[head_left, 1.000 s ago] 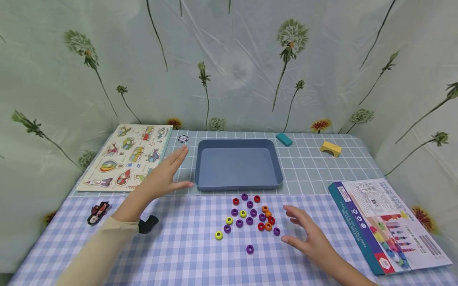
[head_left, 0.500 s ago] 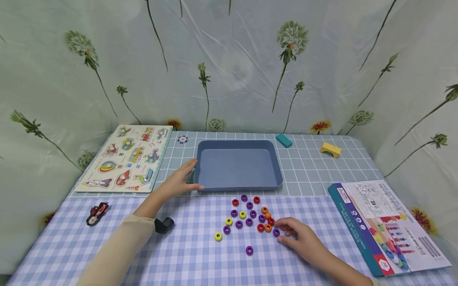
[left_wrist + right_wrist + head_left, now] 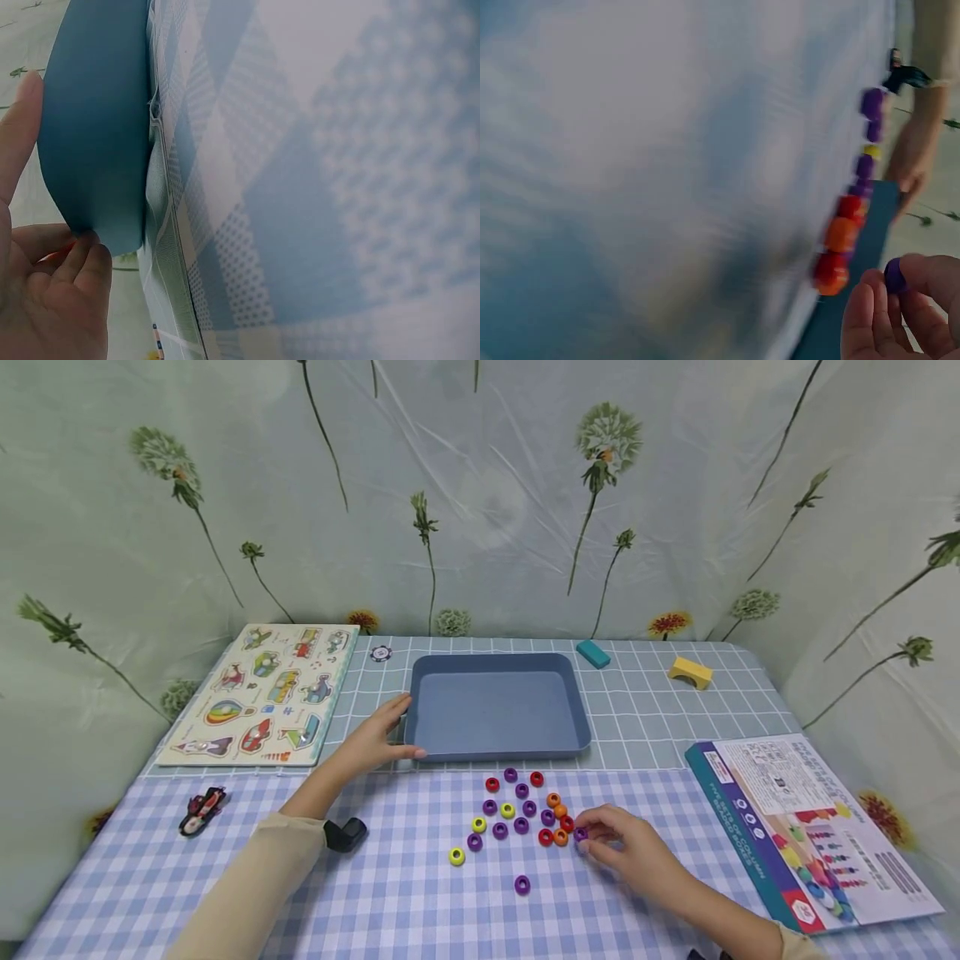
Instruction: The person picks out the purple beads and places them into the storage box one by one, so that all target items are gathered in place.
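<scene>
My left hand (image 3: 366,745) grips the left front corner of a shallow blue-grey tray (image 3: 498,706). In the left wrist view its thumb lies against the tray's wall (image 3: 97,112), with bent fingers (image 3: 82,262) at the corner. At the right side of a bead cluster, my right hand (image 3: 633,852) pinches a purple bead (image 3: 894,276) between thumb and fingertips. Purple beads (image 3: 521,826), red beads (image 3: 545,837), orange beads (image 3: 560,837) and yellow-green beads (image 3: 478,825) lie loosely in front of the tray. One purple bead (image 3: 522,885) lies apart, nearer me.
A picture puzzle board (image 3: 262,693) lies at the back left, a small toy motorcycle (image 3: 202,811) before it. Behind sit a poker chip (image 3: 381,653), a teal block (image 3: 593,653) and a yellow arch block (image 3: 690,672). A printed bead-set box (image 3: 810,827) lies at right.
The left hand has come right and down onto the tray's corner and stayed there. The right hand has moved left and lower to the beads, and its fingers have closed on a purple one.
</scene>
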Action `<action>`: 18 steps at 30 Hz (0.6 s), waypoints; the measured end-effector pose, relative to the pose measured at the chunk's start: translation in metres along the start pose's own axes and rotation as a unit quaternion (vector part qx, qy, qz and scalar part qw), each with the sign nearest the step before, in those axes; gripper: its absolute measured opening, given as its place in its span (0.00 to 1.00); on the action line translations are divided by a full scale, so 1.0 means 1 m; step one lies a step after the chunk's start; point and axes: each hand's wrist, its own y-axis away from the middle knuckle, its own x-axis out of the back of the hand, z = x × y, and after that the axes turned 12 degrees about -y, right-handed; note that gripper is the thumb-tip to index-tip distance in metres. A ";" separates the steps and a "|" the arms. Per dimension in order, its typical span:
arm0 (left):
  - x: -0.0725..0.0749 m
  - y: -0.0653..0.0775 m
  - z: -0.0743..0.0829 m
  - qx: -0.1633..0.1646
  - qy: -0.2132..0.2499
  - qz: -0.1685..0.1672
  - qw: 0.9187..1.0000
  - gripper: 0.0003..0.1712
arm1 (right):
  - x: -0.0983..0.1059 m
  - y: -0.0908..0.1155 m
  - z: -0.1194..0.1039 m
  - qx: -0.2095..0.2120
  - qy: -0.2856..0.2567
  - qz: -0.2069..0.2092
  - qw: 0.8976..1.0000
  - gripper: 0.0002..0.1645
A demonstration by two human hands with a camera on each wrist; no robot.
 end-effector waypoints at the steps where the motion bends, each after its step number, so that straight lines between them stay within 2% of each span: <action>1: 0.000 0.001 0.000 0.001 0.002 0.000 1.000 0.59 | 0.003 -0.004 -0.005 0.008 -0.011 0.003 1.000 0.11; 5: 0.001 0.001 0.002 0.002 0.003 0.004 1.000 0.59 | 0.017 -0.025 -0.027 0.037 -0.043 0.017 0.998 0.13; 10: 0.000 0.000 0.003 0.003 0.010 0.004 1.000 0.59 | 0.030 -0.069 -0.047 0.077 -0.054 0.020 0.995 0.13; 14: 0.000 0.000 0.003 0.008 0.011 0.002 1.000 0.58 | 0.029 -0.111 -0.051 0.069 -0.092 0.024 0.993 0.14; 18: 0.001 0.001 0.002 0.012 0.006 0.003 1.000 0.58 | 0.018 -0.146 -0.052 0.051 -0.114 0.027 0.992 0.14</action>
